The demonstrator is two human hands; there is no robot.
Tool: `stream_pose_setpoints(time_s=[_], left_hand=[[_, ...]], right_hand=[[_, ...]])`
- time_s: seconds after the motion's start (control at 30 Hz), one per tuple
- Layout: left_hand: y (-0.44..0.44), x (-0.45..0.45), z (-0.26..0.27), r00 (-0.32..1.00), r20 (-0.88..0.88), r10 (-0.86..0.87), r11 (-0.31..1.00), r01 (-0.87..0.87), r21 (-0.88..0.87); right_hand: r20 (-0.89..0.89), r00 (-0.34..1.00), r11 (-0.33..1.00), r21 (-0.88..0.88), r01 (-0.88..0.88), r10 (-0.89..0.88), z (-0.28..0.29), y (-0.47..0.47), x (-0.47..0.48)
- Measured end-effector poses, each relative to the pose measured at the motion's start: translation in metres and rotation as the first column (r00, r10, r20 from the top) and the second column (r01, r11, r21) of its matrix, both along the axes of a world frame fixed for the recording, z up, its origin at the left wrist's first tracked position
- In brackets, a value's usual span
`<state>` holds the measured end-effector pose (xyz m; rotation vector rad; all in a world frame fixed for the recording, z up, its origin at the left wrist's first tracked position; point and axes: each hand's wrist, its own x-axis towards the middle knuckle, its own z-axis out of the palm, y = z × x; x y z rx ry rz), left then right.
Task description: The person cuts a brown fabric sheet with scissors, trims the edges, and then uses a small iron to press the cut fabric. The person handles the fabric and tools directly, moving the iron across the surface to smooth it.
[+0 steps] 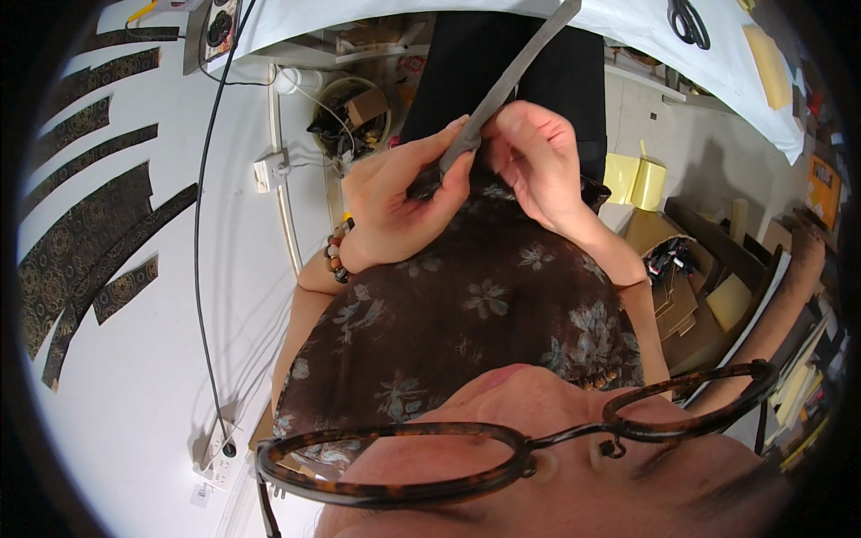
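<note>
My left hand point(410, 195) grips the lower end of a long, narrow grey strip point(514, 84), with the thumb on one side and the fingers on the other. The strip slants up and to the right, and its far end reaches over the edge of a table with a white cover point(646, 27). Its material cannot be told. My right hand point(538, 158) is close to the right of the strip's lower end, its fingers curled; whether they hold part of it is hidden. Black-handled scissors point(689, 23) lie on the white cover.
Dark patterned fabric pieces point(87, 222) hang at the left on a white wall point(155, 350). A black cable point(197, 222) runs down to a power strip point(225, 457). A filled bin point(353, 121) stands under the table. Cardboard boxes point(679, 302) are at the right, and a yellow block point(768, 67) lies on the table.
</note>
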<state>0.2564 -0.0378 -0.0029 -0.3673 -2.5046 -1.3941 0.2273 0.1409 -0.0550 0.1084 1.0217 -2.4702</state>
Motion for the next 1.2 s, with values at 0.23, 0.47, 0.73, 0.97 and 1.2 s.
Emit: stream_pose_setpoints(time_s=[0.23, 0.47, 0.73, 0.97, 1.2], left_hand=[[0.002, 0.001, 0.008, 0.998, 0.063, 0.008, 1.0, -0.007, -0.021], [0.001, 0.0, 0.002, 0.999, 0.04, -0.02, 1.0, 0.019, 0.023], [0.002, -0.001, -0.002, 0.997, 0.071, -0.039, 0.997, 0.033, 0.076], [0.0, -0.002, 0.003, 0.997, 0.049, -0.057, 0.998, 0.057, 0.009], [0.0, -0.001, 0.002, 0.997, 0.048, -0.056, 0.998, 0.054, 0.029]], right_hand=[[0.077, 0.986, 0.983, -0.121, -0.136, 0.145, 0.021, 0.001, 0.001], [0.209, 0.946, 0.954, -0.224, -0.2, 0.247, 0.026, 0.009, -0.003], [-0.015, 0.999, 1.0, 0.008, 0.029, -0.029, 0.026, 0.004, 0.01], [0.057, 0.998, 0.999, 0.021, -0.034, 0.032, 0.018, 0.011, 0.002], [0.056, 0.991, 0.992, 0.008, -0.124, 0.124, 0.03, 0.004, 0.0]])
